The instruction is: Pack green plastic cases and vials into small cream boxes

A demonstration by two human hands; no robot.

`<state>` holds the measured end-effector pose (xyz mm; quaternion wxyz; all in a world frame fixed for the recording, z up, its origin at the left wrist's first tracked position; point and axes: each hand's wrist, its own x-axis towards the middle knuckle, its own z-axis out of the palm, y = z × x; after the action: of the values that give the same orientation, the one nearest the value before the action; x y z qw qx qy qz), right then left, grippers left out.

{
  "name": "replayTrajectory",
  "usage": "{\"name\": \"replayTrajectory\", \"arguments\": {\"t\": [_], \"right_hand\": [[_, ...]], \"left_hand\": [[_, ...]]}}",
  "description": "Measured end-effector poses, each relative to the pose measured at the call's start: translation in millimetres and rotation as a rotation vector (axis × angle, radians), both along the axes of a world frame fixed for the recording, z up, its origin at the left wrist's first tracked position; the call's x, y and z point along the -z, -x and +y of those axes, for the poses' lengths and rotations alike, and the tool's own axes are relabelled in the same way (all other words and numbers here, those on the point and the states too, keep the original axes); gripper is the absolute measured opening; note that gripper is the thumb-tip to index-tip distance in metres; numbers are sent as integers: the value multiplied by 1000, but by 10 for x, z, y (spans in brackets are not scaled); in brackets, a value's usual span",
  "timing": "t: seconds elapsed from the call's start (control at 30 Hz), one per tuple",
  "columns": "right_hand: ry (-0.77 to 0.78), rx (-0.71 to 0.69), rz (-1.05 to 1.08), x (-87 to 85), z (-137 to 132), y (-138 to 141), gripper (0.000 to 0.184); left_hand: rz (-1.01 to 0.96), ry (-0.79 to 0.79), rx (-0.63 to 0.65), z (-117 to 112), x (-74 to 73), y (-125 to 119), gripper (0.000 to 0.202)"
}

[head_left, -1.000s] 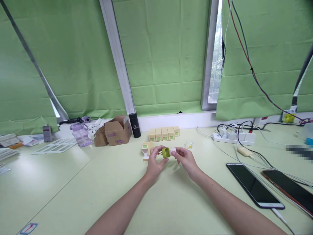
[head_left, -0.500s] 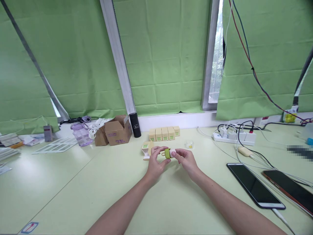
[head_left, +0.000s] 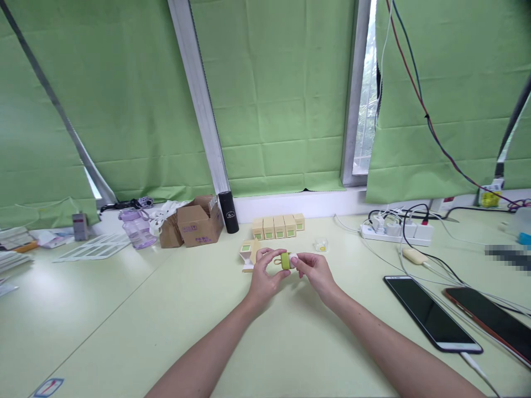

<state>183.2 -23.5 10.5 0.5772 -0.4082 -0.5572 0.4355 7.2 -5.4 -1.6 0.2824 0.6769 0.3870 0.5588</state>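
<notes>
Just above the table, both my hands hold a small white piece [head_left: 292, 261] fitted with a green cover [head_left: 285, 261] that has a loop on its left end. My left hand [head_left: 264, 278] pinches the green cover between thumb and fingers. On the other end, my right hand [head_left: 316, 273] grips the white piece, its thumb lying over it. Fingers hide part of the white piece. Beside my left hand lies an opened small carton [head_left: 249, 249] with a green label. A small clear container [head_left: 321, 244] with something yellow in it stands beyond my right hand.
Several small beige boxes [head_left: 274, 227] stand in a row at the back. Left of them are a black cylinder [head_left: 228, 212], a cardboard box [head_left: 199, 224] and a purple bottle [head_left: 138, 228]. On the right lie a power strip [head_left: 397, 234], cables and two phones [head_left: 433, 312].
The green cover has turned slightly between my fingers, and a little less of the white piece shows. Both hands stay in nearly the same place.
</notes>
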Motion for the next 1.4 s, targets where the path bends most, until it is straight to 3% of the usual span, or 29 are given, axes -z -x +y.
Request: {"name": "replayTrajectory", "arguments": {"t": [0.43,0.77,0.87,1.03,1.2,1.4], "right_hand": [[-9,27,-31,109,68,39,56],[-28,69,-149,123,46,15,60],[-114,121,-234,76,20,-3,56],[-259,194,-419,44,-16,-37,54],[-421,285,-514,85,-26,-62,25],[-614,165,-556,90,-97,-33,41]], "left_hand": [[42,-32,-19,-20,-24,-36,47],[16,28,-21,-24,-5,-59,43],[-15,73,63,12,11,-56,44],[-227,248,285,86,26,-27,59],[-434,394,449,71,-9,-2,41],[-495,514,628,0,-28,-23,32]]}}
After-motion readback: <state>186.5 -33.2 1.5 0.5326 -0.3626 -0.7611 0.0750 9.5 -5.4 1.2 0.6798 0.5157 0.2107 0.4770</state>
